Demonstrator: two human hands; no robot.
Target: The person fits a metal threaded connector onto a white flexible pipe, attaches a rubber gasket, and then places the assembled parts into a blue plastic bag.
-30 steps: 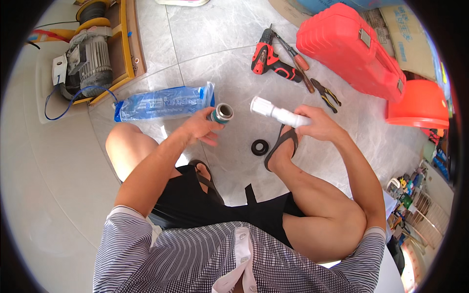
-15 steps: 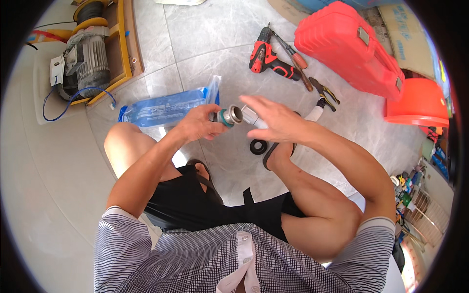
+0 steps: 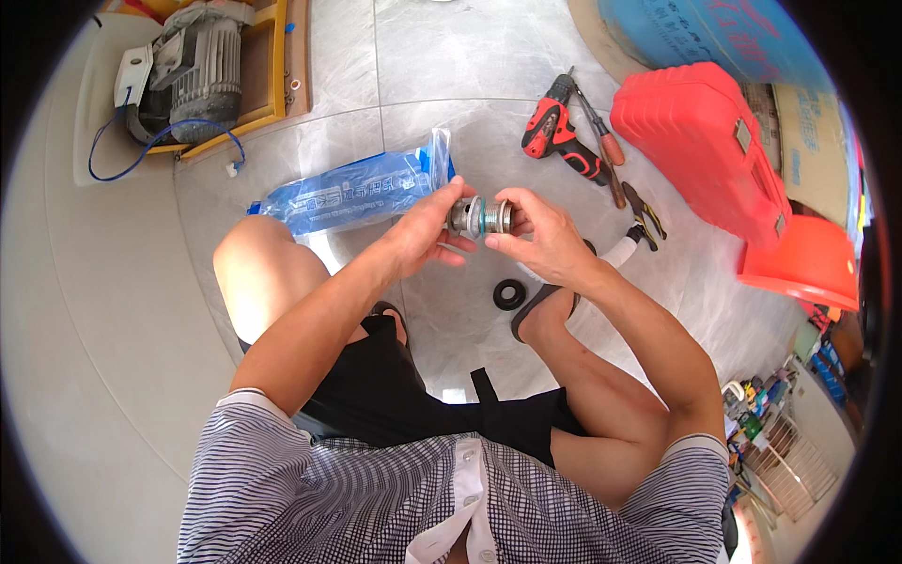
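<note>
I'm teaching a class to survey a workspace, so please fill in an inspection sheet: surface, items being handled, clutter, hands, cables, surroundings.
Surface: grey tiled floor, joint lines visible.
Items being handled: metal fitting with a teal ring, held above the floor.
Clutter: blue plastic packet, red-and-black drill, red-handled screwdriver, pliers, black ring; white pipe, partly hidden.
Hands: left hand and right hand grip opposite ends of the fitting.
Cables: blue cable, looping beside the motor.
Surroundings: motor upper left; red case and red bucket on the right.
</note>
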